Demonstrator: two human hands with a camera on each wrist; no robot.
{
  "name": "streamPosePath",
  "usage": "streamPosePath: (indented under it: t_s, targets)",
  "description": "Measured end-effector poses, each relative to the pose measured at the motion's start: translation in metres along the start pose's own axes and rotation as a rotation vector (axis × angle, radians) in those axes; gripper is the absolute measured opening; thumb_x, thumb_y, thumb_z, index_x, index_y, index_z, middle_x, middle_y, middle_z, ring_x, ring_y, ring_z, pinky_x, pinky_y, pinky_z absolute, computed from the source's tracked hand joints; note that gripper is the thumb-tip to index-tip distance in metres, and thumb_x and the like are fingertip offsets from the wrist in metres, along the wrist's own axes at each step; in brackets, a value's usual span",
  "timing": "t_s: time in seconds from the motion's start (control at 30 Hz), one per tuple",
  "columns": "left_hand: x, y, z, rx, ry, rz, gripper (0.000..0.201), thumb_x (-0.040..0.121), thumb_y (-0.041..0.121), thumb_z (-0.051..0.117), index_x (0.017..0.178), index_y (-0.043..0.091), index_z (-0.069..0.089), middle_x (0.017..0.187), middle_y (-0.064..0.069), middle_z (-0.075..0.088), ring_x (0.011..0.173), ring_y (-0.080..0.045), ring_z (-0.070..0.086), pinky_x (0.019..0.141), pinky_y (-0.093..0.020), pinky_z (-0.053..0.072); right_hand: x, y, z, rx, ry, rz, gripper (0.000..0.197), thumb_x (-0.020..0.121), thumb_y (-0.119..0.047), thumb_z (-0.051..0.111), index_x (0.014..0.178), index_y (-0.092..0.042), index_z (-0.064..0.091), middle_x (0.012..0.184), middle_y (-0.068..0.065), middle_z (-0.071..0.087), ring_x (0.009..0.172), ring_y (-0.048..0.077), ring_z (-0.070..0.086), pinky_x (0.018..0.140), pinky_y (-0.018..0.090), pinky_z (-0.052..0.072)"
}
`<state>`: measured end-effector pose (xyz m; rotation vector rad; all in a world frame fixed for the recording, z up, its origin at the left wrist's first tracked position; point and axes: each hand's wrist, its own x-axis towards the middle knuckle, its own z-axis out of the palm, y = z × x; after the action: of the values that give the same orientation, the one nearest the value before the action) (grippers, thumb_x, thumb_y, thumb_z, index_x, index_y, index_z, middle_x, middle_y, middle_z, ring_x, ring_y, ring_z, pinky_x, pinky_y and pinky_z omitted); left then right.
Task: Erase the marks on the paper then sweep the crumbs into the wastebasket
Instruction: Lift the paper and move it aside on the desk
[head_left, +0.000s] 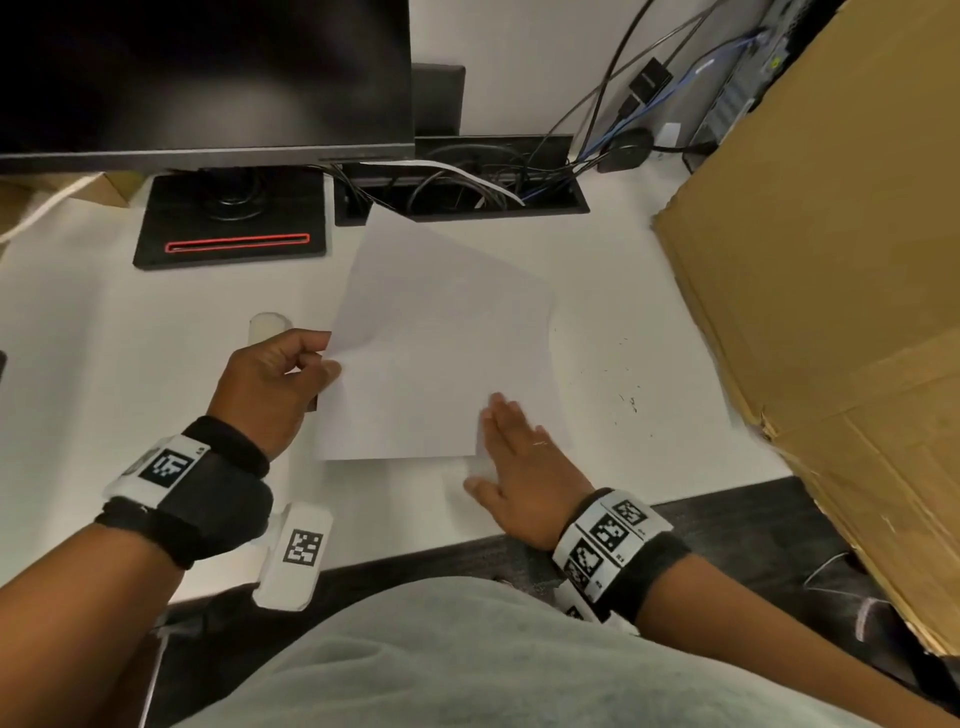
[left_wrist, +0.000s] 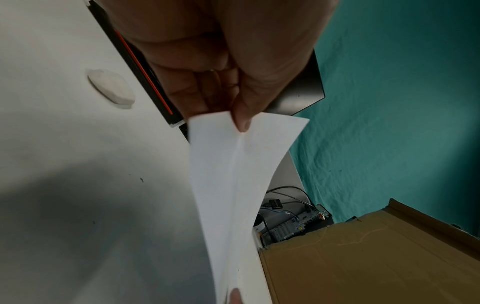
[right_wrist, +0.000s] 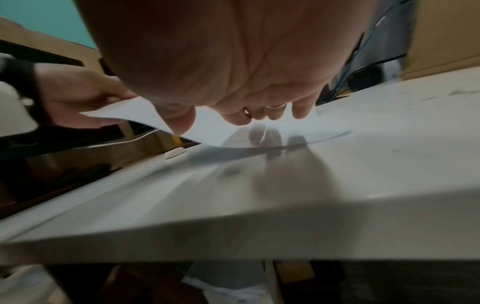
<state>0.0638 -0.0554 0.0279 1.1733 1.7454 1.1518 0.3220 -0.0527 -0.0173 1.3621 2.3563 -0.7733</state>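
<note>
The left hand (head_left: 270, 384) pinches the left edge of the paper (head_left: 441, 353) between thumb and curled fingers and holds that edge lifted off the table (head_left: 130, 364); the left wrist view shows the thumb (left_wrist: 244, 115) on top of the sheet, which bends along a soft crease. The right hand (head_left: 519, 457) is flat, fingers straight and together, resting at the paper's near right corner, with nothing gripped; the right wrist view shows the fingertips (right_wrist: 301, 112) on the sheet. The paper's right part lies against the table. Dark crumbs (head_left: 631, 400) lie scattered on the table just right of the paper. A white eraser (head_left: 265, 325) lies on the table just left of the paper, behind the left hand. A cardboard box (head_left: 831, 260) stands well to the right of the paper, beyond the crumbs. A monitor base (head_left: 228, 223) sits behind the paper to the left.
</note>
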Motion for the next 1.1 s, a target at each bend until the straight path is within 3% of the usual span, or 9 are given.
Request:
streamPosePath:
  t_s: [0.1, 0.23, 0.33, 0.43, 0.53, 0.67, 0.87, 0.97, 1.1]
  targets:
    - [0.001, -0.003, -0.001, -0.006, 0.012, 0.0, 0.029, 0.088, 0.007, 0.061, 0.085, 0.035, 0.061, 0.068, 0.014, 0.056, 0.07, -0.01, 0.055, 0.066, -0.023, 0.046, -0.006, 0.018, 0.006, -0.047, -0.042, 0.087, 0.078, 0.1, -0.05, 0.028, 0.153, -0.009, -0.013, 0.158, 0.007, -0.027, 0.148, 0.02, -0.018, 0.119, 0.036, -0.004]
    - [0.001, -0.008, -0.002, -0.011, 0.043, -0.038, 0.019, 0.088, 0.008, 0.062, 0.102, 0.021, 0.061, 0.076, 0.004, 0.052, 0.07, -0.012, 0.054, 0.068, -0.025, 0.048, -0.018, 0.044, -0.003, -0.057, 0.01, 0.322, 0.08, 0.1, -0.053, 0.024, 0.153, -0.005, -0.011, 0.158, 0.014, -0.024, 0.149, 0.026, -0.015, 0.121, 0.04, 0.0]
    - [0.002, -0.008, 0.001, -0.021, 0.041, -0.054, 0.018, 0.088, 0.006, 0.062, 0.102, 0.019, 0.061, 0.074, 0.004, 0.051, 0.069, -0.01, 0.054, 0.067, -0.023, 0.048, -0.013, 0.022, -0.006, -0.027, 0.074, 0.158, 0.081, 0.099, -0.052, 0.029, 0.152, -0.009, -0.015, 0.157, 0.01, -0.028, 0.147, 0.023, -0.019, 0.118, 0.037, -0.006]
    - [0.005, -0.009, 0.002, -0.024, 0.03, -0.054, 0.018, 0.088, 0.007, 0.061, 0.102, 0.019, 0.062, 0.074, 0.005, 0.051, 0.069, -0.011, 0.054, 0.066, -0.023, 0.047, -0.006, 0.004, 0.006, -0.042, 0.037, -0.023, 0.08, 0.099, -0.052, 0.03, 0.153, -0.013, -0.015, 0.157, 0.006, -0.029, 0.146, 0.021, -0.021, 0.115, 0.034, -0.009]
    - [0.005, -0.008, 0.0, -0.006, 0.022, -0.043, 0.018, 0.089, 0.008, 0.061, 0.104, 0.018, 0.063, 0.075, 0.004, 0.051, 0.071, -0.01, 0.054, 0.065, -0.021, 0.045, -0.012, 0.023, 0.014, -0.083, -0.014, 0.111, 0.081, 0.099, -0.055, 0.028, 0.153, -0.01, -0.012, 0.158, 0.008, -0.027, 0.148, 0.023, -0.018, 0.119, 0.037, -0.004]
    - [0.005, -0.009, -0.002, -0.003, 0.041, -0.049, 0.02, 0.088, 0.009, 0.062, 0.106, 0.018, 0.063, 0.078, 0.004, 0.052, 0.073, -0.012, 0.055, 0.068, -0.024, 0.048, -0.022, 0.043, 0.004, -0.069, 0.06, 0.371, 0.085, 0.097, -0.058, 0.026, 0.153, -0.004, -0.008, 0.159, 0.017, -0.021, 0.149, 0.03, -0.012, 0.122, 0.044, 0.003]
    - [0.006, -0.007, 0.0, -0.057, 0.04, -0.038, 0.018, 0.089, 0.006, 0.061, 0.1, 0.02, 0.061, 0.075, 0.006, 0.051, 0.071, -0.009, 0.054, 0.066, -0.023, 0.046, -0.011, 0.015, 0.008, -0.034, 0.051, 0.07, 0.081, 0.099, -0.054, 0.031, 0.153, -0.016, -0.014, 0.158, 0.003, -0.028, 0.147, 0.02, -0.021, 0.119, 0.04, -0.004]
    - [0.006, -0.007, -0.004, -0.06, 0.042, -0.031, 0.018, 0.089, 0.007, 0.061, 0.097, 0.023, 0.061, 0.075, 0.006, 0.051, 0.069, -0.011, 0.053, 0.065, -0.023, 0.046, -0.016, 0.033, 0.011, -0.077, 0.012, 0.206, 0.081, 0.098, -0.056, 0.028, 0.154, -0.012, -0.01, 0.159, 0.007, -0.026, 0.148, 0.023, -0.017, 0.122, 0.042, 0.001]
    - [0.007, -0.008, -0.008, -0.106, 0.064, -0.055, 0.02, 0.088, 0.007, 0.061, 0.094, 0.025, 0.061, 0.076, 0.004, 0.052, 0.071, -0.011, 0.054, 0.064, -0.024, 0.045, -0.022, 0.052, 0.005, -0.098, 0.13, 0.362, 0.083, 0.097, -0.059, 0.025, 0.154, -0.008, -0.009, 0.159, 0.013, -0.023, 0.149, 0.028, -0.014, 0.121, 0.045, 0.002]
